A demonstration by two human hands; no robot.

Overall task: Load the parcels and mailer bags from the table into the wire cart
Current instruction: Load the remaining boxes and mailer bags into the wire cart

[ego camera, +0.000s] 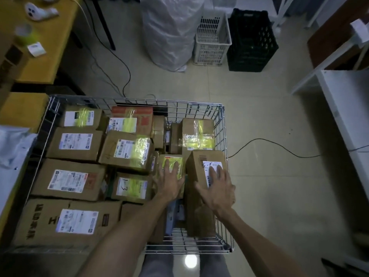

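Note:
The wire cart (222,134) stands in front of me, packed with several brown cardboard parcels bearing white labels and yellow tape. My left hand (170,180) lies flat, fingers spread, on a small parcel with a yellow label (173,159). My right hand (216,186) rests with straight fingers on the label of a taller brown parcel (199,168) standing on end against the cart's right wall. A white mailer bag (12,146) lies on the yellow table (22,110) at the left edge.
A second yellow table (50,47) at the upper left carries small items. A big white sack (171,31), a white basket (212,40) and a black crate (250,42) stand on the floor beyond the cart. Black cables (279,145) cross the floor. White shelving (347,108) stands at the right.

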